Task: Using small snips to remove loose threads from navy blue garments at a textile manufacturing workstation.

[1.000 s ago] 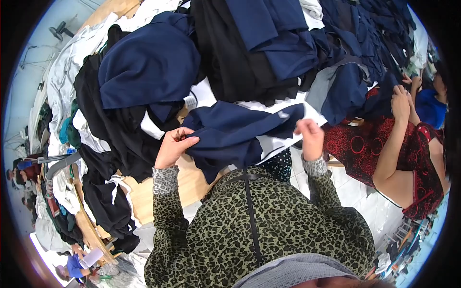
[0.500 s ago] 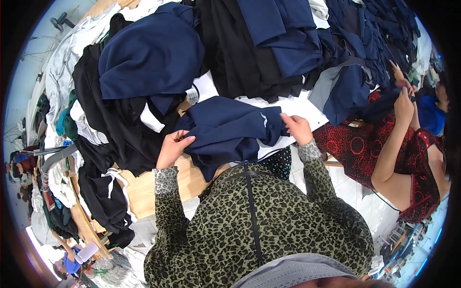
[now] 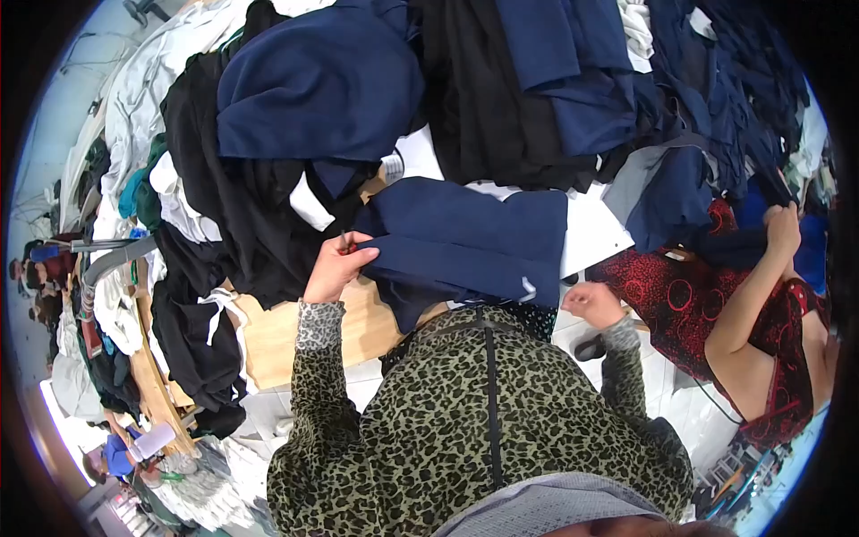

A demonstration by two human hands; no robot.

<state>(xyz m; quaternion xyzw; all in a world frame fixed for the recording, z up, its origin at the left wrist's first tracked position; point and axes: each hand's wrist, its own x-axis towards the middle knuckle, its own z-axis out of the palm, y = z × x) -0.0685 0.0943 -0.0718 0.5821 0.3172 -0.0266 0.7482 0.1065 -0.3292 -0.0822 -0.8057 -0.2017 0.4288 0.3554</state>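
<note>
A folded navy garment (image 3: 465, 242) lies on the wooden table (image 3: 277, 331) in front of me, with a small white tag (image 3: 528, 288) at its near edge. My left hand (image 3: 335, 268) pinches the garment's left edge. A small red-tipped object (image 3: 345, 243) sticks up by its fingers; I cannot tell what it is. My right hand (image 3: 592, 304) hovers off the garment's near right corner, close to my body, fingers loosely curled and holding nothing. Both my sleeves are leopard print.
Heaps of black clothes (image 3: 242, 206) and navy clothes (image 3: 322, 89) crowd the table beyond and to the left. A person in a red patterned dress (image 3: 707, 304) stands at my right, a hand (image 3: 783, 228) on dark cloth. White floor (image 3: 662, 394) shows below.
My right hand let go of the navy garment's right edge and drew back toward my body. The garment now lies folded flat. My left hand stayed on its left edge.
</note>
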